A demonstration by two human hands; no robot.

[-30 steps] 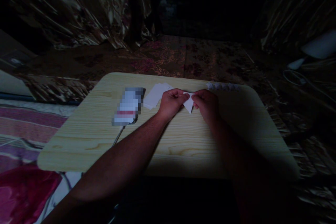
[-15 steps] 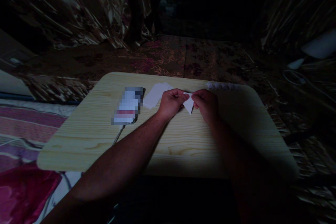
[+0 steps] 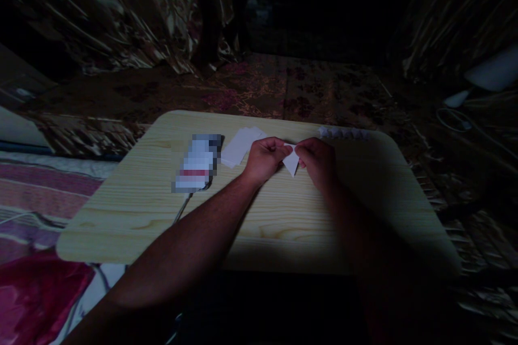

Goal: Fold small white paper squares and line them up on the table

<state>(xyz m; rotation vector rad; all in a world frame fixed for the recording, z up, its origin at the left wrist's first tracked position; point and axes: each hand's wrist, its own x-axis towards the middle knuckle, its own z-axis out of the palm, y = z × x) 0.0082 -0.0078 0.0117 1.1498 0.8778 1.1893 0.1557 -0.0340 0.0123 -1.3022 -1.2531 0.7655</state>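
Observation:
A small white folded paper triangle (image 3: 291, 162) is held just above the light wooden table (image 3: 283, 221), point downward. My left hand (image 3: 264, 158) pinches its left side and my right hand (image 3: 319, 160) pinches its right side, both with fingers curled. A loose stack of white paper slips (image 3: 239, 146) lies flat just left of my left hand. A row of small folded paper pieces (image 3: 343, 132) sits at the table's far edge, right of my right hand.
A blurred-out device (image 3: 197, 164) with a cable (image 3: 183, 210) lies on the table's left half. Patterned dark fabric (image 3: 283, 86) covers the floor beyond the table. A red and pink cloth (image 3: 36, 291) lies at the lower left. The room is very dim.

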